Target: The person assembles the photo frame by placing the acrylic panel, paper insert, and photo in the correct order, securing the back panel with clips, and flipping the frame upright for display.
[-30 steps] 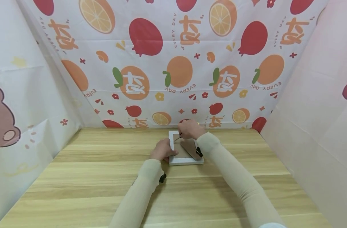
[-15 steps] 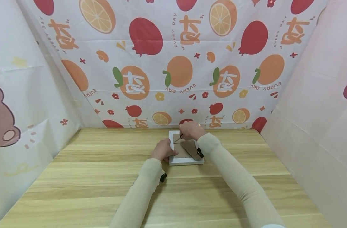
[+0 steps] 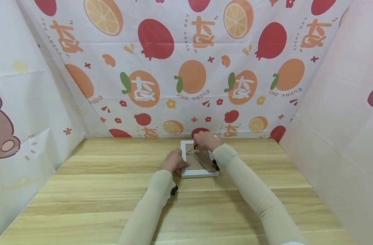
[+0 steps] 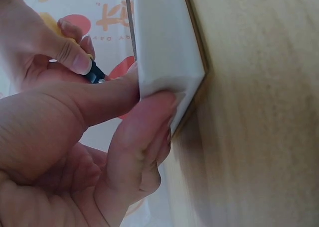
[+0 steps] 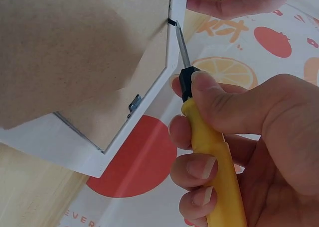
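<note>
A white picture frame [image 3: 198, 173] lies back side up on the table, showing its brown backing board [image 3: 191, 163] and a flap-like stand [image 3: 206, 160]. My left hand [image 3: 174, 160] grips its left edge, thumb on the back and fingers at the outer side. In my right hand [image 3: 206, 140] is a screwdriver [image 5: 215, 157] with a yellow handle and black collar. Its metal tip meets a small black tab [image 5: 172, 22] at the frame's inner edge in the right wrist view. A metal hanger [image 5: 134, 105] sits further along that board.
The wooden table [image 3: 113, 190] extends around the frame on the near side and both sides. A fruit-printed cloth [image 3: 192, 102] hangs just behind the frame, and pale cloths [image 3: 336, 129] close off the sides.
My right hand has shifted very slightly toward me and to the right with the screwdriver. The left hand and the picture frame stay in place.
</note>
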The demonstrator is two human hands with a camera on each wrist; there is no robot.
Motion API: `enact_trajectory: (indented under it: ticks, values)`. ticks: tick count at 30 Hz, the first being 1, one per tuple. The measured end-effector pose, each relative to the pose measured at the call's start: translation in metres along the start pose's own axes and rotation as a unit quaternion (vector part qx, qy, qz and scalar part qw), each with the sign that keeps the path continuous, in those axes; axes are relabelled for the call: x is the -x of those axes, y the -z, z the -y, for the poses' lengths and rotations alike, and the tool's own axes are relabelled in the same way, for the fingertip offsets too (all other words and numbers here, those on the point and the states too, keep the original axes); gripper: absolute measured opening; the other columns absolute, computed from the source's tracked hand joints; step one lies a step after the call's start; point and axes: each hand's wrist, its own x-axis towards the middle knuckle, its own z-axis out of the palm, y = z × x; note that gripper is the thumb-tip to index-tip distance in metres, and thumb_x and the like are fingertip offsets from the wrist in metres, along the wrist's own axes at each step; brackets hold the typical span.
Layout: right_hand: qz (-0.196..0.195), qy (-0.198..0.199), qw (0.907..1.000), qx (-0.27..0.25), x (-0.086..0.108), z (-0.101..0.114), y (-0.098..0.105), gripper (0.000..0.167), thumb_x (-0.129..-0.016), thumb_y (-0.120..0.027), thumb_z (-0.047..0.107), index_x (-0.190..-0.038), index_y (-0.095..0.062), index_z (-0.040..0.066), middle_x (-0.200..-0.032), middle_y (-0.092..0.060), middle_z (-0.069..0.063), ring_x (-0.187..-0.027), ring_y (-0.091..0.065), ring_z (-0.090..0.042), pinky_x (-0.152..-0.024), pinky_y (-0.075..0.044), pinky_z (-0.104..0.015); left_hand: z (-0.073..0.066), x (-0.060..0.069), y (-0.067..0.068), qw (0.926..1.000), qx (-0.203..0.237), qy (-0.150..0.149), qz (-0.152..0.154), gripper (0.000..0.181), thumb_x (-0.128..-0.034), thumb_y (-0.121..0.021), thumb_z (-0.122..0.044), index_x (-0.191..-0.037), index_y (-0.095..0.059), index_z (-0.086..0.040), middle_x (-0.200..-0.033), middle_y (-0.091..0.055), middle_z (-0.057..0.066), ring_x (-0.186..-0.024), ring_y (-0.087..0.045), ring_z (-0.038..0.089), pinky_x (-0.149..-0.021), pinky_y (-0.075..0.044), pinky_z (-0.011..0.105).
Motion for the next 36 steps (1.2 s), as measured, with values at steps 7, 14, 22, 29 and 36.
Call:
enact_trajectory:
  ticks: [7,14,22,29,36]
  values:
    - [-0.007,0.001,0.9997,-0.025,0.002,-0.003,-0.004,0.018,-0.097,-0.073,0.019,-0.114,-0.08,0.018,-0.108,-0.079,0.002,-0.086,-0.064,-0.015,-0.085,-0.058,-0.036,0.0,0.001,0.001,1.0,0.0,-0.002,-0.002,0.046,-0.0893,-0.082,-0.024,-0.117,-0.055,0.0,-0.09,-0.062,0.015,-0.049,-0.064,0.017,-0.046,-0.051,0.026]
    - [-0.015,0.008,0.9995,-0.025,0.003,-0.005,-0.005,0.02,-0.097,-0.073,0.018,-0.116,-0.079,0.016,-0.111,-0.079,0.0,-0.085,-0.062,-0.015,-0.086,-0.058,-0.035,-0.001,0.001,0.002,1.0,-0.001,-0.002,-0.006,0.043,-0.0892,-0.083,-0.024,-0.113,-0.055,0.0,-0.087,-0.063,0.014,-0.049,-0.064,0.018,-0.046,-0.052,0.026]
    - [-0.009,-0.001,0.9994,-0.032,0.004,-0.005,-0.008,0.02,-0.097,-0.073,0.017,-0.116,-0.078,0.014,-0.107,-0.078,0.0,-0.084,-0.062,-0.015,-0.08,-0.057,-0.032,0.0,0.001,0.0,1.0,-0.007,-0.005,-0.002,0.042,-0.0894,-0.082,-0.026,-0.11,-0.055,-0.002,-0.088,-0.063,0.015,-0.049,-0.065,0.018,-0.045,-0.05,0.026]
    - [-0.004,0.004,0.9992,-0.039,0.003,-0.008,-0.011,0.008,-0.098,-0.071,0.017,-0.096,-0.077,0.011,-0.07,-0.053,0.004,-0.067,-0.049,-0.013,-0.06,-0.037,-0.025,0.001,0.003,0.0,0.9999,-0.005,-0.01,-0.008,0.044,-0.0892,-0.083,-0.025,-0.113,-0.055,0.0,-0.09,-0.063,0.016,-0.049,-0.065,0.019,-0.047,-0.052,0.027]
    - [0.001,-0.008,0.9994,-0.033,0.001,-0.005,-0.012,0.012,-0.097,-0.07,0.014,-0.086,-0.074,0.012,-0.069,-0.05,0.004,-0.067,-0.049,-0.014,-0.062,-0.039,-0.027,0.0,0.003,0.0,0.9999,-0.003,-0.01,-0.006,0.042,-0.0893,-0.082,-0.025,-0.11,-0.055,-0.001,-0.086,-0.064,0.015,-0.049,-0.065,0.019,-0.047,-0.052,0.027]
